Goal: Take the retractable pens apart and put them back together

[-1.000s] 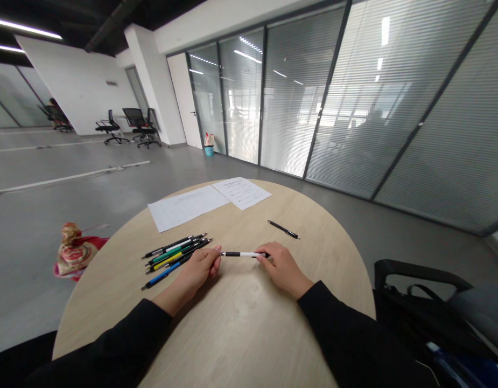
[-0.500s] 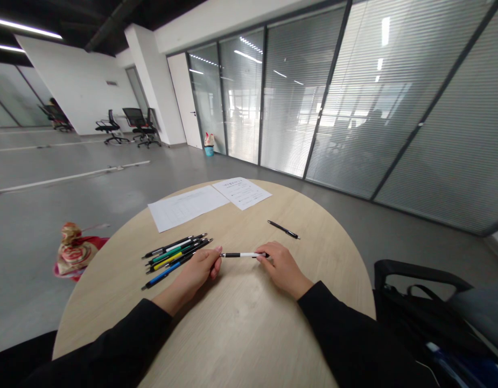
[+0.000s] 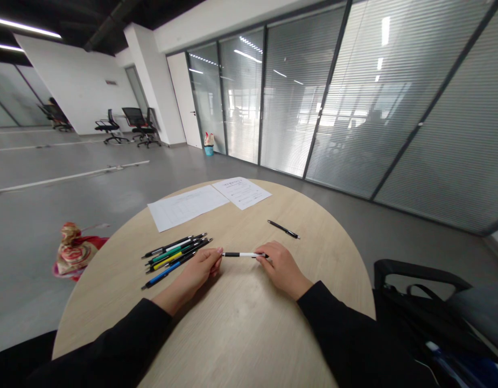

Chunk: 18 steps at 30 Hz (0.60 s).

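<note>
A black-and-white pen (image 3: 245, 255) lies level between my two hands, just over the table. My left hand (image 3: 203, 267) pinches its left end between thumb and fingertips. On its right end, my right hand (image 3: 281, 268) is closed, the fingers covering the tip there. Left of my left hand lies a loose bunch of pens, among them a blue pen (image 3: 162, 275), a yellow pen (image 3: 165, 262) and a green pen (image 3: 168, 253). A single black pen (image 3: 283, 229) rests by itself beyond my right hand.
The round wooden table (image 3: 240, 334) bears two printed sheets, a left paper (image 3: 188, 207) and a right paper (image 3: 243, 193), at its far edge. A black chair (image 3: 422, 275) with a bag stands at the right. A patterned cloth bundle (image 3: 73, 250) sits at the left.
My left hand has shifted very slightly at the pen's left end. The pen, my right hand and the things on the table stay as they were.
</note>
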Available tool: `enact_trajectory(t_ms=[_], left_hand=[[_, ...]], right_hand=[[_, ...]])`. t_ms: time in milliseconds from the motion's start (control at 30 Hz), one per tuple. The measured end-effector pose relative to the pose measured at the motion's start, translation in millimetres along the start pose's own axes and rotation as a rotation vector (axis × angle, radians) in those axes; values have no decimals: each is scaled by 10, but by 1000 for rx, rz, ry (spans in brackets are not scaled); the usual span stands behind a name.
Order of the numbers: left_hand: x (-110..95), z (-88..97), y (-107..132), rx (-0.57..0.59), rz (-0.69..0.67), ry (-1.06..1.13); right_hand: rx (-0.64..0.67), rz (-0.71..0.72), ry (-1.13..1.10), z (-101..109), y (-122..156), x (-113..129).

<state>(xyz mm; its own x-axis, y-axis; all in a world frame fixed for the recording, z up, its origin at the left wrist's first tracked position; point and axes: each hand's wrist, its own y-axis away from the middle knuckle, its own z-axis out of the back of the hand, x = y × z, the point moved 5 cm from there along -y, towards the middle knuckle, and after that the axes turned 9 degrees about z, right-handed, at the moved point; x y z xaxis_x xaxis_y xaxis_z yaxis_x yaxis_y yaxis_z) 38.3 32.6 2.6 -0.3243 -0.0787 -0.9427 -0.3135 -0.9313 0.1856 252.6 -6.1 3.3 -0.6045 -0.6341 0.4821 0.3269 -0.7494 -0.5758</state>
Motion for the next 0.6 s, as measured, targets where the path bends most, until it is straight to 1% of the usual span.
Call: enact_trajectory(t_ms=[167,400,600], left_hand=[[-14,-13,13,4,-19,36],[37,-4,21,58,27,3],[9,31,7,54,-39,-88]], right_hand=[[-1,11,0,9,-3,0],[-8,2,3,3,5,-61],[-17,-15,7,21,8,-98]])
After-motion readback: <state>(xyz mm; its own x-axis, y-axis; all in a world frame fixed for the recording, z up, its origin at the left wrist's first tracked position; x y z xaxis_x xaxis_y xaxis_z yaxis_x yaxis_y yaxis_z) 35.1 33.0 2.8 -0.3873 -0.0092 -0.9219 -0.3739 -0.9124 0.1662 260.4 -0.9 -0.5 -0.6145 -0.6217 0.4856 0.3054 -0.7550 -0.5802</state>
